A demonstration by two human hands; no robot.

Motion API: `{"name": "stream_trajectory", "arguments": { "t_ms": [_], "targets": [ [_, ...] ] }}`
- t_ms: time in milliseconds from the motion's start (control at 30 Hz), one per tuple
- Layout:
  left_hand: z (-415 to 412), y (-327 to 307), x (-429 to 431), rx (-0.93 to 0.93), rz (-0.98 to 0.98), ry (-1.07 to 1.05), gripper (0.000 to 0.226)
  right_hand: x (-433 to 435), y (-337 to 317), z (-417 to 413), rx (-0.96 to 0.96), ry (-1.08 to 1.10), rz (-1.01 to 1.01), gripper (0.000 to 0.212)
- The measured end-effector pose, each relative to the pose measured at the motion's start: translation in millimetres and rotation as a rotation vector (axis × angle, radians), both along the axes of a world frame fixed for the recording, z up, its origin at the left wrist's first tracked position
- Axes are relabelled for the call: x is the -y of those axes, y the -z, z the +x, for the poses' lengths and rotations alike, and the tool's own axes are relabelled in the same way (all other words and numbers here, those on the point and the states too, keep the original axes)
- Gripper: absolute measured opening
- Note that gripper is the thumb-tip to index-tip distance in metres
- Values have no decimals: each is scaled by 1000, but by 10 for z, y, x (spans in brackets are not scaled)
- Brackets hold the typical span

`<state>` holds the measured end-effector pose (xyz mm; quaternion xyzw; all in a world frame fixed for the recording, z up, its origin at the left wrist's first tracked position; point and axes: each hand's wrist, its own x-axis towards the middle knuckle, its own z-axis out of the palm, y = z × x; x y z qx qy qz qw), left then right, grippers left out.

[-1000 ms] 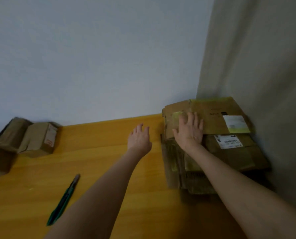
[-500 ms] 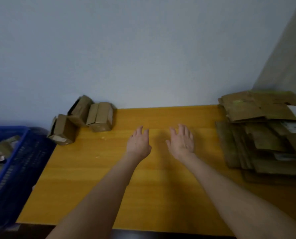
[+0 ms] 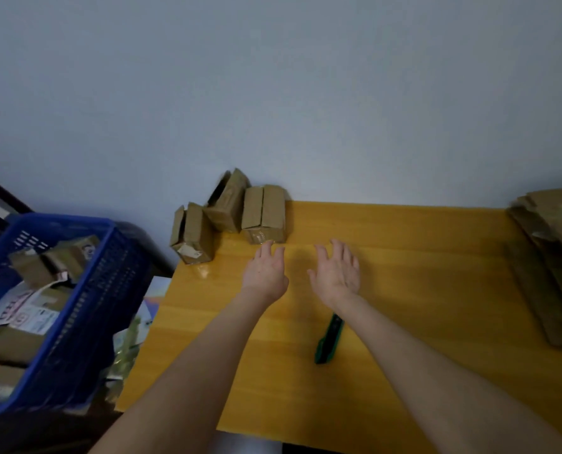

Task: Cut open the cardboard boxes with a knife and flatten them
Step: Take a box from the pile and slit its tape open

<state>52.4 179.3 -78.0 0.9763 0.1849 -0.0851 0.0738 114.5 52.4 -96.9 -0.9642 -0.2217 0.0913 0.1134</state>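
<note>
Both grips are out over the yellow desk (image 3: 437, 290) and holding nothing. The left grip (image 3: 266, 273) is palm-down with its fingers straight. The right grip (image 3: 337, 271) is right next to it, fingers spread and loose.

Just past the left grip's fingertips sits the nearest cardboard box (image 3: 265, 213), shoved up against the wall (image 3: 273, 93). Can't tell if the fingertips actually touch it, it's super close. Left of that one there's a tilted box (image 3: 227, 204) leaning on the wall, then a third box (image 3: 193, 234) further left at the desk corner.

The green utility knife (image 3: 329, 339) lies flat on the desk, just behind the right grip on the person's side, its far end tucked under the right wrist.

Well off to the right of the right grip is a stack of flattened cardboard (image 3: 548, 257). Well left of the left grip, off the desk, a blue basket (image 3: 60, 221) holds more boxes and paper.
</note>
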Motion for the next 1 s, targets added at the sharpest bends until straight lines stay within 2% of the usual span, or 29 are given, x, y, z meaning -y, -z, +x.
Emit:
{"name": "stream_trajectory", "arguments": {
  "t_ms": [200, 367, 500, 600, 667, 733, 800, 900, 1000],
  "targets": [
    [371, 223, -751, -17, -17, -33, 60, -823, 248, 371, -45, 18, 25, 55],
    [572, 369, -1241, -25, -125, -69, 63, -1334, 322, 575, -135, 87, 49, 59],
    [752, 471, -1511, -19, -202, -112, 67, -1639, 427, 773, -340, 266, 292, 77],
    [865, 547, -1627, -55, -347, -140, 76, -1758, 526, 864, -510, 422, 483, 90],
    [937, 608, -1690, -40, -491, -160, 77, -1812, 553, 869, -584, 470, 578, 89],
    [964, 626, -1721, 16, -592, -172, 71, -1844, 575, 814, -596, 514, 631, 76],
    [945, 616, -1737, 16, -592, -179, 71, -1849, 573, 708, -589, 596, 670, 68],
    [799, 638, -1774, -78, -500, -156, 70, -1795, 565, 452, -549, 696, 645, 73],
    [578, 709, -1841, -190, -483, -96, 62, -1670, 573, 99, -639, 782, 631, 83]
  ]
}}
